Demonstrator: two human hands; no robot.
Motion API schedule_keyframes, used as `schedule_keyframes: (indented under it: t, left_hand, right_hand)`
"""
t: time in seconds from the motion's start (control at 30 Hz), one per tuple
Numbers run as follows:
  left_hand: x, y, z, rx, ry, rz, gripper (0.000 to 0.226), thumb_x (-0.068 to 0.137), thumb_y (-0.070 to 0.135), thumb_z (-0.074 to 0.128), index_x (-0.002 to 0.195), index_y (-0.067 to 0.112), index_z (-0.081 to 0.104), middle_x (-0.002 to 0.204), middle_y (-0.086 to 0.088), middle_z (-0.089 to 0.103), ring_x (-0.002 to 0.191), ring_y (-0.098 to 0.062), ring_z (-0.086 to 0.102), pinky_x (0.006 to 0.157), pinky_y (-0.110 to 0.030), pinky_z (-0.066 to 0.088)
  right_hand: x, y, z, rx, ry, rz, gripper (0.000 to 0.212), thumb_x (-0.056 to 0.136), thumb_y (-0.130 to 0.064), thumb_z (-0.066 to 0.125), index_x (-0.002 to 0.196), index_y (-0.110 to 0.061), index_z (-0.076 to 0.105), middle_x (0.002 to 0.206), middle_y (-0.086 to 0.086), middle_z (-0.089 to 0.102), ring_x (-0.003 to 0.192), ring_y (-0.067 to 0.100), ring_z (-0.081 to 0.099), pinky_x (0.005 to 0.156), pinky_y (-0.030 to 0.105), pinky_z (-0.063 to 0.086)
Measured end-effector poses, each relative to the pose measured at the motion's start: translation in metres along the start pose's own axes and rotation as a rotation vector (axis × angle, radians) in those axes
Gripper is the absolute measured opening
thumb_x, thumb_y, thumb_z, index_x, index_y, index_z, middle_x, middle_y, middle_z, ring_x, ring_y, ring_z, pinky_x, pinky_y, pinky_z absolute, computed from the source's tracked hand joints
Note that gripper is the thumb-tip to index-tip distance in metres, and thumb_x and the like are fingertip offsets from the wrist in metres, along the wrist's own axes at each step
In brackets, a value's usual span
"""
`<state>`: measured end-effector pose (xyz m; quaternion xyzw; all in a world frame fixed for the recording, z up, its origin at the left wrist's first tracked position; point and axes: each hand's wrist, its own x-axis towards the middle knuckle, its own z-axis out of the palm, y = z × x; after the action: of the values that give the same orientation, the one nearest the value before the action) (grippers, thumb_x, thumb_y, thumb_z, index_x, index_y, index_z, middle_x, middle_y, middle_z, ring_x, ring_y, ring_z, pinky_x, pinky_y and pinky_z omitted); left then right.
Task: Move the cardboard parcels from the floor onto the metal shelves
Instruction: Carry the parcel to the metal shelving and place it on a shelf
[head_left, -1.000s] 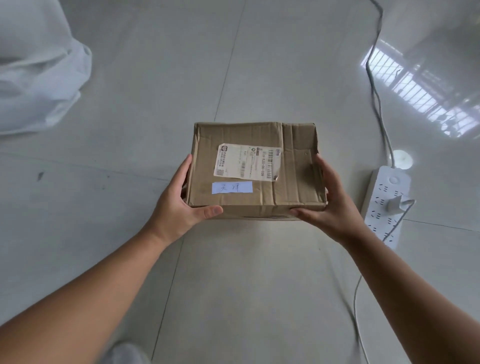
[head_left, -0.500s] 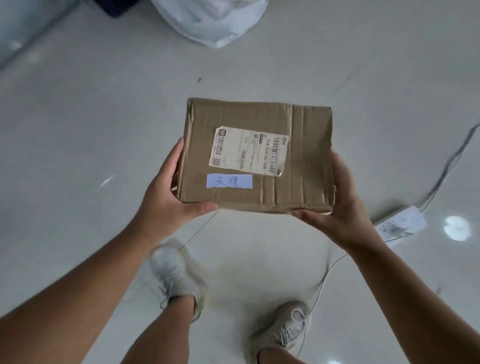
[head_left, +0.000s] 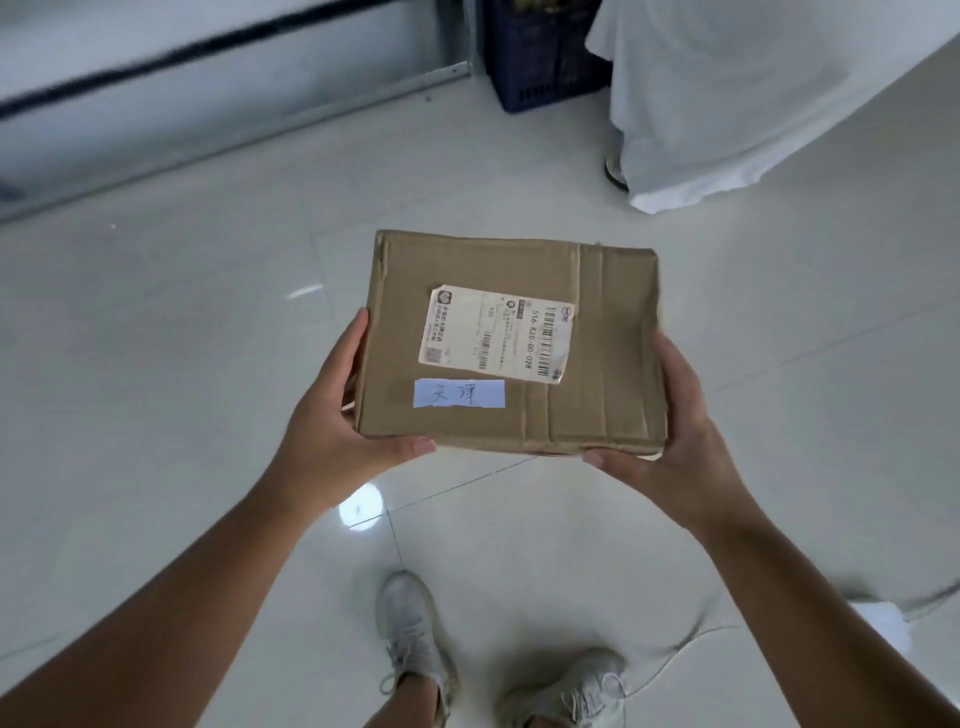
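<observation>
Now the view has swung; both hands (head_left: 332, 431) (head_left: 675, 447) squeeze the box (head_left: 519, 291). Feet could trip on the cord (head_left: 691, 639).

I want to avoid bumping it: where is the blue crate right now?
Head view, top centre: the blue crate stands on the floor beside the white cloth.

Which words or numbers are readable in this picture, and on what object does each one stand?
"516-K20-00-028": on the white shipping label stuck to the cardboard parcel, beside its barcode.
"K20": small print on the same label, faint.
Two handwritten characters on the blue strip below the label: too unclear to read with certainty.
The label's remaining small print and codes: too small to read.
</observation>
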<state>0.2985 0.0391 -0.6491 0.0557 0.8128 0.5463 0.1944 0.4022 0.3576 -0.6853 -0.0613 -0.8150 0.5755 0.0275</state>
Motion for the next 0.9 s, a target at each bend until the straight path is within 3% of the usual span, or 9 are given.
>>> schedule_keyframes:
  t: [0.07, 0.23, 0.43, 0.53, 0.6, 0.67, 0.73, 0.8, 0.9]
  left_hand:
    - [-0.013, 0.008, -0.019, -0.014, 0.037, -0.018, 0.136, 0.05, 0.035, 0.096, 0.164, 0.048, 0.024, 0.15, 0.036, 0.056, 0.134, 0.005, 0.061, 0.096, -0.013, 0.056]
    - [-0.04, 0.043, -0.068, -0.012, 0.136, -0.048, 0.133, 0.052, 0.025, 0.096, 0.16, 0.056, 0.025, 0.145, 0.037, 0.059, 0.128, 0.008, 0.064, 0.09, -0.014, 0.059]
    - [-0.057, 0.123, -0.144, 0.044, 0.279, 0.006, 0.126, 0.065, -0.005, 0.095, 0.145, 0.067, 0.03, 0.122, 0.054, 0.061, 0.113, 0.021, 0.064, 0.094, -0.024, 0.055]
    - [-0.059, 0.165, -0.191, 0.041, 0.341, 0.031, 0.134, 0.063, -0.003, 0.097, 0.16, 0.051, 0.023, 0.119, 0.058, 0.058, 0.112, 0.025, 0.061, 0.09, -0.014, 0.056]
    - [-0.059, 0.196, -0.225, 0.045, 0.381, 0.073, 0.134, 0.062, -0.003, 0.097, 0.158, 0.055, 0.023, 0.118, 0.059, 0.057, 0.111, 0.027, 0.061, 0.084, -0.005, 0.055]
    - [-0.059, 0.225, -0.258, 0.045, 0.42, 0.117, 0.133, 0.06, -0.002, 0.098, 0.152, 0.061, 0.025, 0.121, 0.057, 0.059, 0.111, 0.024, 0.063, 0.084, -0.007, 0.056]
    - [-0.059, 0.255, -0.292, 0.046, 0.447, 0.154, 0.134, 0.058, -0.001, 0.099, 0.153, 0.061, 0.028, 0.124, 0.051, 0.063, 0.112, 0.018, 0.067, 0.083, -0.011, 0.057]
    - [-0.057, 0.284, -0.321, 0.055, 0.47, 0.195, 0.132, 0.058, 0.0, 0.1, 0.15, 0.063, 0.029, 0.122, 0.049, 0.065, 0.11, 0.018, 0.068, 0.079, -0.005, 0.055]
    - [-0.053, 0.331, -0.357, 0.062, 0.497, 0.25, 0.127, 0.06, 0.004, 0.1, 0.147, 0.063, 0.028, 0.112, 0.057, 0.062, 0.106, 0.027, 0.063, 0.074, 0.001, 0.05]
  right_hand:
    - [0.007, -0.021, 0.009, -0.003, -0.031, -0.002, 0.12, 0.063, -0.032, 0.089, 0.161, -0.024, 0.02, 0.144, -0.059, 0.032, 0.128, -0.03, 0.044, 0.097, -0.002, 0.04]
    - [0.03, -0.08, 0.021, -0.022, -0.111, 0.013, 0.128, 0.066, -0.007, 0.097, 0.165, -0.028, 0.019, 0.143, -0.055, 0.038, 0.131, -0.026, 0.046, 0.096, 0.001, 0.044]
    - [0.077, -0.208, 0.029, -0.045, -0.16, -0.066, 0.128, 0.063, -0.045, 0.093, 0.166, -0.04, 0.017, 0.162, -0.029, 0.036, 0.143, -0.012, 0.044, 0.104, 0.007, 0.044]
    - [0.102, -0.277, 0.034, -0.044, -0.162, -0.113, 0.125, 0.063, -0.05, 0.096, 0.161, -0.054, 0.017, 0.157, -0.039, 0.037, 0.141, -0.014, 0.045, 0.103, 0.007, 0.045]
    - [0.119, -0.324, 0.037, -0.038, -0.155, -0.15, 0.12, 0.063, -0.046, 0.096, 0.154, -0.066, 0.02, 0.149, -0.047, 0.04, 0.137, -0.015, 0.048, 0.101, 0.008, 0.046]
    - [0.136, -0.374, 0.039, -0.041, -0.14, -0.177, 0.118, 0.058, -0.043, 0.093, 0.146, -0.077, 0.021, 0.142, -0.052, 0.042, 0.133, -0.02, 0.049, 0.098, 0.006, 0.047]
    - [0.152, -0.42, 0.041, -0.047, -0.131, -0.219, 0.119, 0.058, -0.041, 0.096, 0.146, -0.076, 0.023, 0.14, -0.054, 0.043, 0.132, -0.022, 0.048, 0.098, 0.011, 0.047]
    - [0.166, -0.461, 0.04, -0.023, -0.126, -0.254, 0.12, 0.059, -0.037, 0.098, 0.147, -0.074, 0.025, 0.141, -0.052, 0.047, 0.131, -0.023, 0.05, 0.1, 0.018, 0.047]
    - [0.185, -0.514, 0.038, 0.008, -0.115, -0.283, 0.121, 0.058, -0.037, 0.1, 0.148, -0.072, 0.026, 0.132, -0.063, 0.044, 0.121, -0.034, 0.048, 0.092, 0.008, 0.048]
